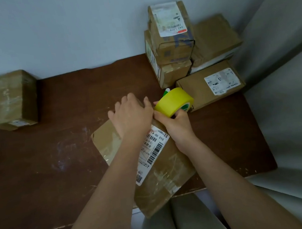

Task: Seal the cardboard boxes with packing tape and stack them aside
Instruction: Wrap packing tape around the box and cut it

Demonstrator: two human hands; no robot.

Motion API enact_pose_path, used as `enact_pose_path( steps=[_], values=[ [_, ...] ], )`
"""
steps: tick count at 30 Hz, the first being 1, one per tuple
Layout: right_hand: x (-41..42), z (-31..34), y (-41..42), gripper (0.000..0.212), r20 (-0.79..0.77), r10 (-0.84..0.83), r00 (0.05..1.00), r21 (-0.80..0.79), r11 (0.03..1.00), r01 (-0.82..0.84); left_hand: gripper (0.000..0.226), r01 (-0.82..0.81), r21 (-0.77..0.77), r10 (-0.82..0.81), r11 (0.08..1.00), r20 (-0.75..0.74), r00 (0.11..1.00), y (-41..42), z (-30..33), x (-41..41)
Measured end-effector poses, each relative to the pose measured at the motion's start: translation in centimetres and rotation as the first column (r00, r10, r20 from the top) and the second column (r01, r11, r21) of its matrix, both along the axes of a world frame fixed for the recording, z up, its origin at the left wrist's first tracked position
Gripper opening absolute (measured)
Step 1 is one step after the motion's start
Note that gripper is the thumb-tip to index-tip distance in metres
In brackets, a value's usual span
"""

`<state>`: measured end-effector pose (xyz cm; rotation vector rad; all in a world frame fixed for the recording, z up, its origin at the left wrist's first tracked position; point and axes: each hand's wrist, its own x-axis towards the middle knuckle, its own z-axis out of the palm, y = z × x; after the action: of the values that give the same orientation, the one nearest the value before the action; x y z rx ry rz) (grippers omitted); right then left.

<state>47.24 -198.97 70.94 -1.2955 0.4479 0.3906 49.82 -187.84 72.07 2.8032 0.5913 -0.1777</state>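
A long cardboard box with a white barcode label lies slanted on the brown table, its near end hanging past the front edge. My left hand lies flat on the box's far end, fingers spread. My right hand grips a yellow roll of packing tape just beside the left hand, at the box's far right corner. Something green and white peeks out behind the roll.
A stack of several cardboard boxes stands at the table's back right, with a flat labelled box in front of it. Two more boxes sit at the back left. A grey wall runs behind; grey fabric hangs on the right.
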Motion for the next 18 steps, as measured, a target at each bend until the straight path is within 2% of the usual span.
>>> enact_pose_path(
  steps=[6, 8, 10, 13, 16, 18],
  values=[
    [0.1, 0.2, -0.3, 0.037, -0.118, -0.088, 0.989, 0.16, 0.981, 0.107, 0.021, 0.004, -0.129, 0.0, 0.992, 0.029, 1.0, 1.5, 0.8, -0.3],
    [0.0, 0.5, -0.3, 0.051, -0.107, -0.064, 0.992, 0.188, 0.979, 0.084, 0.015, -0.026, -0.193, 0.035, 0.981, 0.044, 0.998, 2.3, 1.3, -0.7],
    [-0.3, 1.1, 0.2, 0.066, -0.054, 0.019, 0.998, 0.211, 0.978, -0.007, 0.015, -0.066, -0.261, 0.089, 0.963, 0.076, 0.993, 3.4, 1.7, -1.4],
    [-0.7, 2.2, 1.3, 0.071, 0.052, 0.149, 0.988, 0.187, 0.97, -0.156, 0.019, -0.107, -0.362, 0.166, 0.926, 0.137, 0.977, 4.9, 2.2, -2.6],
    [-1.4, 2.8, 2.2, 0.073, 0.087, 0.176, 0.981, 0.14, 0.972, -0.187, 0.021, -0.101, -0.423, 0.191, 0.901, 0.177, 0.965, 6.4, 2.5, -4.1],
    [-1.9, 2.0, 2.3, 0.076, 0.082, 0.121, 0.989, 0.075, 0.989, -0.127, 0.021, -0.114, -0.474, 0.223, 0.873, 0.18, 0.958, 7.3, 2.5, -5.1]
  ],
)
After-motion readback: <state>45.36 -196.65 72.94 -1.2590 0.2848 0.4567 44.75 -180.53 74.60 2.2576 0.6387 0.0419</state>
